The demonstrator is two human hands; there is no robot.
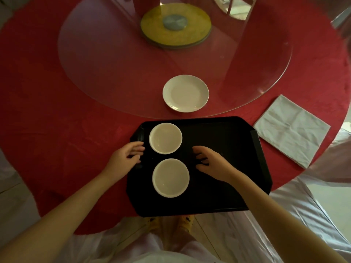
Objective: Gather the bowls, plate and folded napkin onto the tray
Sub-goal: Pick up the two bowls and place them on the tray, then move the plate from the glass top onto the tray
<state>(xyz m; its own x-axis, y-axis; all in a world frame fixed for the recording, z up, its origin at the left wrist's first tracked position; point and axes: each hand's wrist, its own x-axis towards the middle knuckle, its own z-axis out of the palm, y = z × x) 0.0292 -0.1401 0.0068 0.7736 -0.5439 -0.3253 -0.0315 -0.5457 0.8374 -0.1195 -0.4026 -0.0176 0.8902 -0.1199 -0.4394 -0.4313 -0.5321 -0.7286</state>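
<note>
A black tray (228, 168) lies at the near edge of the red table. Two white bowls stand on its left half, one at the back (165, 138) and one nearer me (170, 177). My left hand (126, 157) hovers at the tray's left edge beside the bowls, fingers relaxed and holding nothing. My right hand (210, 163) is over the tray just right of the bowls, fingers loosely spread and empty. A white plate (185, 93) sits on the glass beyond the tray. A folded white napkin (290, 130) lies on the cloth to the tray's right.
A round glass turntable (114, 73) covers the table's middle, with a yellow disc base (175, 25) at its centre. The red tablecloth (57, 130) reaches the near edge. White-covered chairs stand at the right and near me.
</note>
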